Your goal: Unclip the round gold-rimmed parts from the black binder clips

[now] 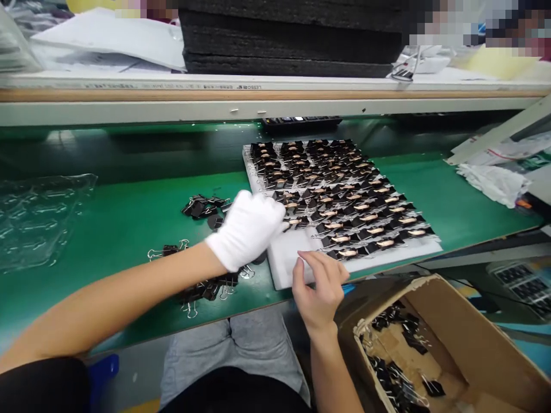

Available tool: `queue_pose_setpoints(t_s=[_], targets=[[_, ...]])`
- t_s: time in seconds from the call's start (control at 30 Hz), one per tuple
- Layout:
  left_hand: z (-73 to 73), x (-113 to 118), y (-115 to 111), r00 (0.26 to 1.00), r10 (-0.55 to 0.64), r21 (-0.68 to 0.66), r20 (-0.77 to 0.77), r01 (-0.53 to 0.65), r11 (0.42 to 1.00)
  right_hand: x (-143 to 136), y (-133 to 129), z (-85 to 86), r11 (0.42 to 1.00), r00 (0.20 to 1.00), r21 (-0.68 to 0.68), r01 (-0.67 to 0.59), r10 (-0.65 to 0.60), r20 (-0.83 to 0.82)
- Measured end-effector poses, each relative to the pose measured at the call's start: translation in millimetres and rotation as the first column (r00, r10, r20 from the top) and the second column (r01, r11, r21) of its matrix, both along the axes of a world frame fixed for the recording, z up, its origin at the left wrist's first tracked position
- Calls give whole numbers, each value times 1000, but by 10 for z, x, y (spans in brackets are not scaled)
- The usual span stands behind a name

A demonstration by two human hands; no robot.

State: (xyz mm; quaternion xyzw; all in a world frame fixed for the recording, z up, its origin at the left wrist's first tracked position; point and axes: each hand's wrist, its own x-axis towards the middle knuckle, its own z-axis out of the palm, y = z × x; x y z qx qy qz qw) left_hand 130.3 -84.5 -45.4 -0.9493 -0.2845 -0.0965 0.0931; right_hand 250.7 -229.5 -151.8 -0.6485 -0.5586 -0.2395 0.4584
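My left hand [252, 229], in a white glove, is curled closed over the left edge of a white foam board [286, 264]. Its fingertips are by the nearest binder clips; what they hold, if anything, is hidden. Bare, my right hand [321, 284] has thumb and forefinger brought together over the board's front edge, with nothing I can make out between them. Rows of black binder clips [368, 218] with tan pieces in them cover most of the board. Loose binder clips lie left of it in a back pile [200, 206] and a front pile [210, 288], partly under my left arm.
An open cardboard box [477, 321] with loose binder clips stands at front right, below the green table [124, 223]. A clear plastic tray [38, 223] lies at left. Overhead, a shelf [129, 109] bears stacked black slabs [288, 40]. A crumpled white bag [493, 180] is at right.
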Motion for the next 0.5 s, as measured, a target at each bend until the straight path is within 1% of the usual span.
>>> queue_pose_setpoints(t_s=[0.07,0.1,0.17,0.2,0.23,0.3,0.37,0.43,0.5], targets=[[142,-379,104,997,77,11,21,-78,997,52,-13,173,998,996,-58,-11,16,83],[194,-597,168,992,127,-9,13,-127,992,100,1,272,992,991,-125,-21,38,129],[236,-1056,287,975,222,-63,-4,-221,973,245,89,460,951,965,-310,-15,95,244],[222,-1285,327,965,261,-88,-2,-261,961,336,164,535,913,943,-408,27,113,314],[186,-1508,350,956,293,-108,5,-291,951,432,255,590,882,916,-466,64,134,378],[60,-1922,336,943,332,-143,23,-325,935,620,467,639,859,869,-504,92,178,462],[-104,-2275,259,933,355,-180,50,-341,922,777,665,628,853,831,-519,50,253,496],[-270,-2560,146,919,384,-223,88,-358,907,902,800,600,848,799,-530,12,310,514],[-411,-2780,21,901,413,-249,135,-372,894,994,861,588,834,774,-551,-20,361,520]])
